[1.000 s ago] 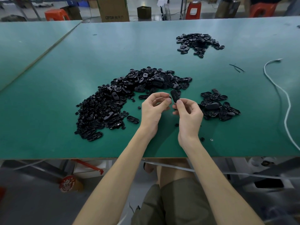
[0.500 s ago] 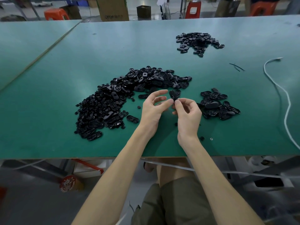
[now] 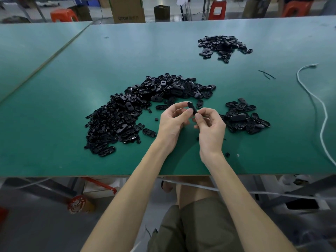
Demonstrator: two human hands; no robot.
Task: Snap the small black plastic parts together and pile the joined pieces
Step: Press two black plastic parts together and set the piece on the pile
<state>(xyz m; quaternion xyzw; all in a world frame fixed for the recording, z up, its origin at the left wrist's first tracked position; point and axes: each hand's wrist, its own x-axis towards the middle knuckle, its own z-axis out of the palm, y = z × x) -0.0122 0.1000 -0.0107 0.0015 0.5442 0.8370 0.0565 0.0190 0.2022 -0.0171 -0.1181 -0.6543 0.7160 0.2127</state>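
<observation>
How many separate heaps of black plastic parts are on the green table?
3: large crescent heap of black plastic parts centre-left, small heap near right, far heap back right.

Broad green tabletop (image 3: pixel 72 88): matt, fine-grained, pale raw board edge at front. Large heap of small black oval plastic parts (image 3: pixel 127 115): smooth, glossy, catching glints. Held black oval plastic piece (image 3: pixel 192 107): smooth, duller sheen. White cord (image 3: pixel 325 113): smooth plastic sheath. Brown cardboard box (image 3: pixel 127 10): matt. Orange plastic stool (image 3: pixel 62 15): shiny. Olive shorts (image 3: pixel 200 224): soft matt cloth.
</observation>
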